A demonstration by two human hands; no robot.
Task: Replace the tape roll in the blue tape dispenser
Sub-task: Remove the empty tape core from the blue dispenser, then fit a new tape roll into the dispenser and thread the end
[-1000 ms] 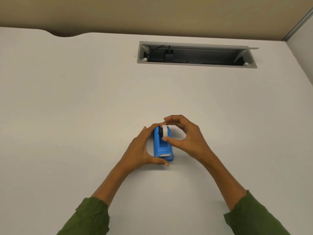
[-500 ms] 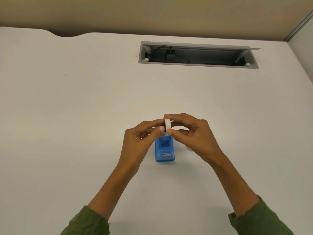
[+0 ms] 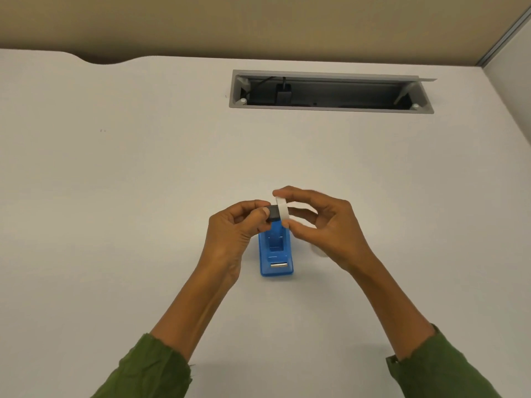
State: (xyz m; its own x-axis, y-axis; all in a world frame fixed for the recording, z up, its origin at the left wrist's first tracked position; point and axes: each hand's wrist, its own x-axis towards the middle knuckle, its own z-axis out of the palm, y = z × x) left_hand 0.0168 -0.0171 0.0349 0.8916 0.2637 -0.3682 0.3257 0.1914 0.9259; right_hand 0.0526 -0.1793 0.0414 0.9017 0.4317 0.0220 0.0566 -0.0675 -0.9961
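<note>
Above the dispenser [image 3: 276, 254], left hand [image 3: 232, 225] grasps the black core [image 3: 273, 213], right hand [image 3: 324, 225] the roll [image 3: 282, 209]; a skewed pull could jam them.

Blue tape dispenser [image 3: 276, 254] on plain off-white surface [image 3: 115, 196]; above it, white tape roll [image 3: 282, 212] against dark grey core [image 3: 273, 213]. Green sleeves [image 3: 149, 369], grey-framed cable slot [image 3: 330, 91] beyond.

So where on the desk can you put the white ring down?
Bare desk lies left of the left hand, and more right of the right hand, below the cable slot. It is crowded only in the middle, where both hands hold the white ring above the blue dispenser.
</note>
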